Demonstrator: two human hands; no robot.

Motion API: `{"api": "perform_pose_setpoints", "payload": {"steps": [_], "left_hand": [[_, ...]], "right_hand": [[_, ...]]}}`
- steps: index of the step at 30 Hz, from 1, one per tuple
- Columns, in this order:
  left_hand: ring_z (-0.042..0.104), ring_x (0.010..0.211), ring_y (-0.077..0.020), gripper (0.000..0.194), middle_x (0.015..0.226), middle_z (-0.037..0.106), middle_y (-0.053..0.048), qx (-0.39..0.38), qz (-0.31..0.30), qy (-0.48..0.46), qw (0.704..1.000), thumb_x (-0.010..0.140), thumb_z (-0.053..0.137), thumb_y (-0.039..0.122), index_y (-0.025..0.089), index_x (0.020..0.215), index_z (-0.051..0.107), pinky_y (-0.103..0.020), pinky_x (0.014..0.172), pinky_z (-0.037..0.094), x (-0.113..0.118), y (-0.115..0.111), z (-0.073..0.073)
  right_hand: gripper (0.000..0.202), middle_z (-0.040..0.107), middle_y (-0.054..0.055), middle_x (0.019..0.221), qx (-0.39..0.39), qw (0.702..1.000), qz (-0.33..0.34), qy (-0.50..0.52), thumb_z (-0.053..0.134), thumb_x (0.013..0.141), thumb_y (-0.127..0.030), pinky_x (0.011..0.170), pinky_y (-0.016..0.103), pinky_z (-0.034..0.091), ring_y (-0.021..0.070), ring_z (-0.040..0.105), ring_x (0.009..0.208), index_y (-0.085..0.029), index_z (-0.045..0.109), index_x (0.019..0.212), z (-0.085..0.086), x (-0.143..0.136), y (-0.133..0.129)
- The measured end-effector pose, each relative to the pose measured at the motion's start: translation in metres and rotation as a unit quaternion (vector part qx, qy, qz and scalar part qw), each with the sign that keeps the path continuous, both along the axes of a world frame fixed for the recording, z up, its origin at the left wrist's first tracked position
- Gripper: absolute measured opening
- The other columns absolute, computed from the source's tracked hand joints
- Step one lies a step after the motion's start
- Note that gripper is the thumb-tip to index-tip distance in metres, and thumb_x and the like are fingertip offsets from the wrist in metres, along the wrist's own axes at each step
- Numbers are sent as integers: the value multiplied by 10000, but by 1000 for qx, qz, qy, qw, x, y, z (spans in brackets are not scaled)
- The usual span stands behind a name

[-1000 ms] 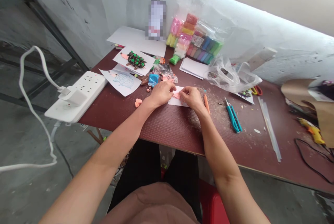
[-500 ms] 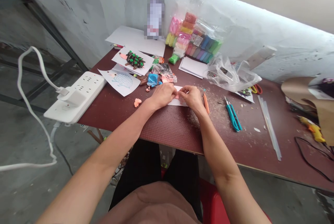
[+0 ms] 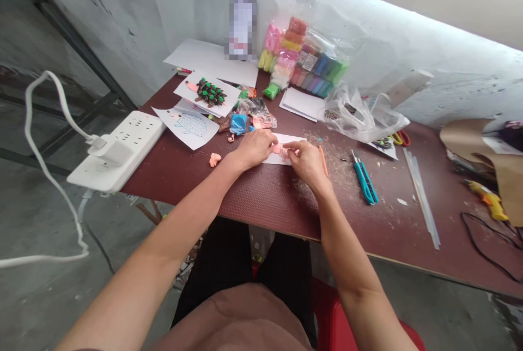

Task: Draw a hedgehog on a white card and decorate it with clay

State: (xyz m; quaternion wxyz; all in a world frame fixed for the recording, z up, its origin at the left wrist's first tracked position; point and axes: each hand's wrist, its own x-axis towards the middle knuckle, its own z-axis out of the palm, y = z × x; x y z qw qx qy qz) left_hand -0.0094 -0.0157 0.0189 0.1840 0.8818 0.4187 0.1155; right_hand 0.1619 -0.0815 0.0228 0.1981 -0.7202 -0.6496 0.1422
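Observation:
A small white paper card (image 3: 272, 161) lies on the table with flattened pink modelling clay (image 3: 277, 149) on it. My left hand (image 3: 256, 147) rests at the card's left side, its fingers curled and pinching at the clay's edge. From the right, my right hand (image 3: 307, 159) reaches over the card, fingers stretched out and a little apart, the tips touching the clay or just above it. Part of the card is hidden beneath this hand. Beside it lies an orange stick-shaped tool (image 3: 323, 160). A lump of pink clay (image 3: 214, 159) sits left of my left forearm.
Behind are a blue clay packet (image 3: 238, 123), a hedgehog drawing (image 3: 191, 125), a hedgehog card with green-tipped spines (image 3: 211, 92) and bagged coloured clay (image 3: 312, 70). A teal utility knife (image 3: 365, 179), clear sticks (image 3: 422, 198) and glue gun (image 3: 488, 200) lie right; a power strip (image 3: 116, 152) left.
My right hand has shifted slightly right and down, away from my left hand, uncovering more of the card and pink clay. My left hand has barely moved.

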Motion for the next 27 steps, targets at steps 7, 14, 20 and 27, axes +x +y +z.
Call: {"api": "perform_pose_setpoints", "payload": {"steps": [7, 14, 20, 27], "left_hand": [[704, 1120, -266, 269, 1143, 762, -120, 2, -12, 16, 1000, 1004, 600, 210, 189, 1166, 813, -316, 904, 518, -1, 0, 3], [703, 1083, -271, 266, 1101, 755, -125, 7, -21, 4, 1000, 988, 603, 210, 203, 1130, 827, -324, 857, 513, 0, 3, -4], [704, 1043, -271, 279, 1075, 751, -126, 6, -19, 10, 1000, 958, 591, 170, 189, 1096, 832, -319, 816, 504, -1, 3, -5], [700, 1006, -276, 291, 1050, 717, -136, 19, -26, -10, 999, 968, 565, 178, 174, 1062, 840, -328, 790, 490, -2, 5, -12]], "right_hand": [[409, 734, 110, 1068, -17, 998, 36, -51, 496, 945, -173, 788, 320, 451, 225, 645, 908, -239, 814, 1194, -5, -9, 0], [420, 707, 109, 1028, -1, 998, 40, -58, 473, 969, -162, 771, 322, 432, 222, 630, 888, -240, 807, 1211, -7, -7, -2], [390, 708, 110, 1023, 1, 997, 42, -66, 489, 979, -167, 801, 330, 445, 234, 637, 932, -228, 817, 1181, -3, -7, -9], [395, 686, 109, 1090, -6, 993, 60, -101, 503, 991, -197, 727, 320, 416, 228, 619, 919, -278, 789, 1251, -3, -12, -19]]}}
